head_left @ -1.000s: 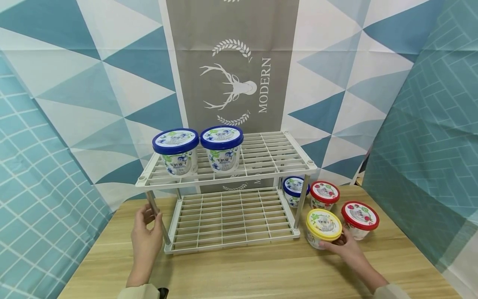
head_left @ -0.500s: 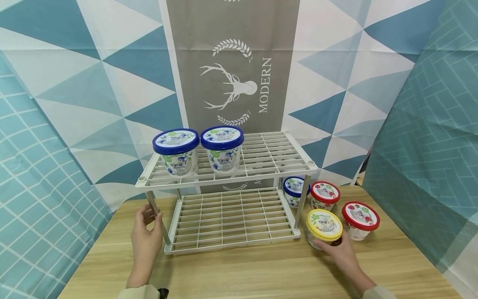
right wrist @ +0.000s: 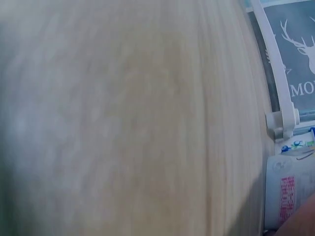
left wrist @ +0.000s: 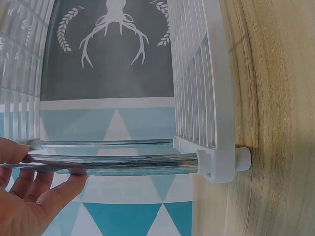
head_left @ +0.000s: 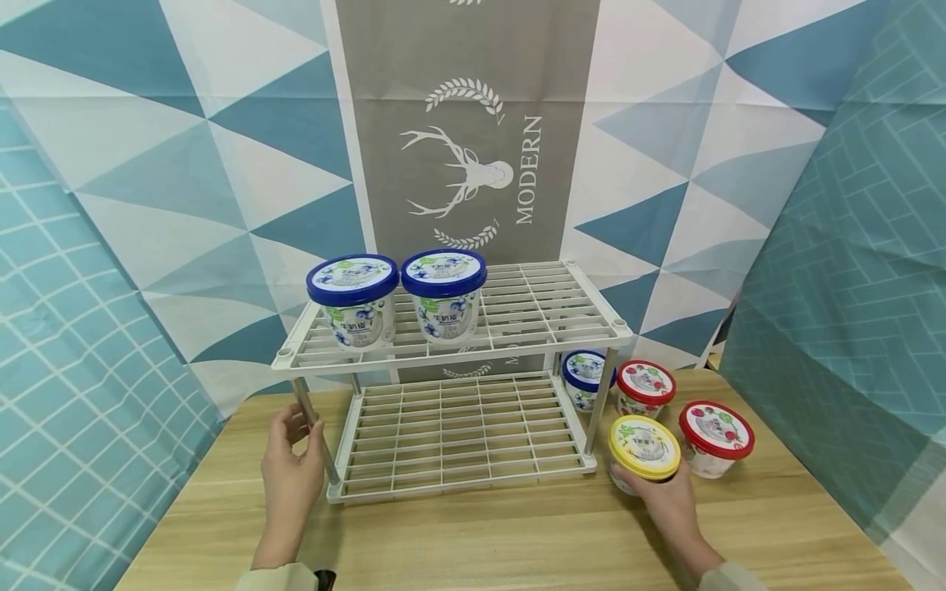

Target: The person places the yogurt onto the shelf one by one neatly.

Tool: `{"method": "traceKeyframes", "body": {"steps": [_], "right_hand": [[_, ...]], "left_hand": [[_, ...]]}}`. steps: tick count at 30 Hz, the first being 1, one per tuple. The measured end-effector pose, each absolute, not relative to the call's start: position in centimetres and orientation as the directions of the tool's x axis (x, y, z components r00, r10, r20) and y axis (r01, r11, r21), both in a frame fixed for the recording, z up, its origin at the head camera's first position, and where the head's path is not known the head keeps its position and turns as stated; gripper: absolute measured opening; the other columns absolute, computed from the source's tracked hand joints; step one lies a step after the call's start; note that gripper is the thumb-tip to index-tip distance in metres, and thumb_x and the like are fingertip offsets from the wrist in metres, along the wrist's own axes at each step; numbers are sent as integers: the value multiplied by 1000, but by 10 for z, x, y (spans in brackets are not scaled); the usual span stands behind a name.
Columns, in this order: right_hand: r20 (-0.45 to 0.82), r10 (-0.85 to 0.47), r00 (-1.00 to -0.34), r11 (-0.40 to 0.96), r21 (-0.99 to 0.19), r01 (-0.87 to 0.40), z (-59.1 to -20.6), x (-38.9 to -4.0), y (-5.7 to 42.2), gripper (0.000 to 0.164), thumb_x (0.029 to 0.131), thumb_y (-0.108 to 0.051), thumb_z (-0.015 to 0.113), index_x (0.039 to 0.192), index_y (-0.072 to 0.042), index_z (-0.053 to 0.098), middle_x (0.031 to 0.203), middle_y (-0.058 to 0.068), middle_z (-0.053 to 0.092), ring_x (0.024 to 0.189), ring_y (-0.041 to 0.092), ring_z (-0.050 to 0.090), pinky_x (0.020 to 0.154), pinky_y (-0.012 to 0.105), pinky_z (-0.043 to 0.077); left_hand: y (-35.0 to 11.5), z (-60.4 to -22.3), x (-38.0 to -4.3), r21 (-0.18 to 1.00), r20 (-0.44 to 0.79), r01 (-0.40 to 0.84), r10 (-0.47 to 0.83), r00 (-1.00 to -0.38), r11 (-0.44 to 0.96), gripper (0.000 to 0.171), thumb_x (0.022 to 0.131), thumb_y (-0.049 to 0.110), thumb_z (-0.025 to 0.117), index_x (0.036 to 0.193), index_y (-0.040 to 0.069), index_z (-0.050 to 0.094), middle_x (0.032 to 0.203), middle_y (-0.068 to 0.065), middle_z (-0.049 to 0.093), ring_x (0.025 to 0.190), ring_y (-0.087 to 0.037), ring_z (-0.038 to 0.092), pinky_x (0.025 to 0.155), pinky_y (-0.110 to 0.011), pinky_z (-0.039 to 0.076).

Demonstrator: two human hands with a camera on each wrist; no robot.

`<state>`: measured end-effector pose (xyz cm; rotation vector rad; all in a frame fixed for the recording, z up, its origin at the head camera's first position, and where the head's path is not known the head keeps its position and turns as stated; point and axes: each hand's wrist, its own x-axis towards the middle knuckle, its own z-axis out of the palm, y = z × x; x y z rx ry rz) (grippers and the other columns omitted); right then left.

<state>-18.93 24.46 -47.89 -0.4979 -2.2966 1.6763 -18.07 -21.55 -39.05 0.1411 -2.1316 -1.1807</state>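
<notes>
Right hand (head_left: 668, 502) is curled round the white round cup with yellow lid (head_left: 644, 451), just beside the right end of the white slatted two-tier rack (head_left: 461, 483); left hand (head_left: 290, 464), well apart, grips the rack's silver metal post (left wrist: 138, 163); the cup is probably light, smooth, soft-walled, better held gently below its lid; farther stand two white red-lidded cups (head_left: 715, 429).

PLACE: I'm in a staged, booth-like corner, home or shop unclear | FAR: creased geometric fabric backdrop (head_left: 458, 57) with sideways "MODERN" stag print (head_left: 482, 174) | LEFT: square-tile-print sheet (head_left: 66, 353) | RIGHT: herringbone-tile-print sheet (head_left: 835, 295) | NEAR: wood-grain tabletop (head_left: 473, 542) bearing white two-tier rack (head_left: 517, 347)
</notes>
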Motion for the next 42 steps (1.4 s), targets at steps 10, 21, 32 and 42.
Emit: {"method": "traceKeyframes", "body": {"steps": [10,21,32,42], "right_hand": [[-13,499,-866,264,-950,167,-479,-192,238,121,64,-33,85,146,0,4,142,30,25,130,42,30,108,59,24],[3,467,-884,278,-950,144,-480,-192,245,108,67,-31,84,146,-1,17,142,25,34,130,38,33,109,57,26],[-77,396,-915,283,-938,201,-472,-185,255,110,72,-30,81,149,-2,8,147,27,26,136,41,26,111,56,22],[-103,286,-953,309,-931,194,-449,-177,268,105,79,-32,75,150,-4,2,150,25,21,137,38,24,112,53,25]], "left_hand": [[-215,-391,-181,780,526,238,-400,-751,579,36,94,7,54,127,-2,43,115,-24,58,103,-37,58,67,7,32],[-215,-391,-182,772,531,235,-396,-750,590,36,94,7,54,127,-2,43,115,-24,58,102,-37,59,67,6,33],[-215,-392,-182,772,531,233,-399,-747,591,36,94,6,54,126,-2,43,114,-24,58,101,-36,58,66,7,33],[-214,-391,-182,776,526,225,-407,-747,590,36,93,6,54,127,-3,43,114,-25,58,102,-37,58,66,8,32]]}}
